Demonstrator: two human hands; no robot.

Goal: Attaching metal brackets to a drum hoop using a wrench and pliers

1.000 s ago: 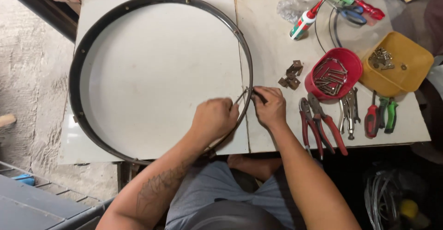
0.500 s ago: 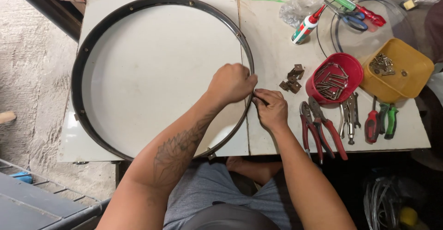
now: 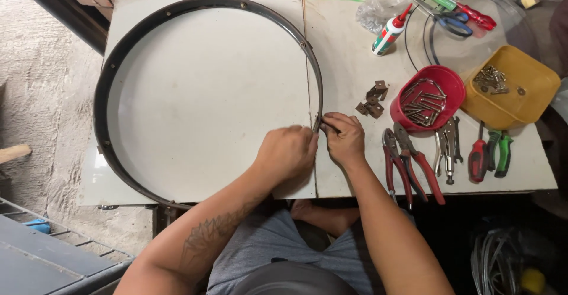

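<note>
Black metal hoop (image 3: 118, 64) lies flat on the white surface (image 3: 349, 64), both hands meeting at its right rim. Pressed unevenly, the hoop could skid or a small part slip free. The left hand (image 3: 288, 153) curls its fingers onto the rim; the right hand (image 3: 345, 138) pinches something small against it.

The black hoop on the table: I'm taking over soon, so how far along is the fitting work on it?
Several small fittings already sit around the black hoop. In hand: left hand and right hand meet at its near-right rim. Left: loose brown brackets lie unused, and screws fill the red bowl. How many spots remain cannot be told.
</note>
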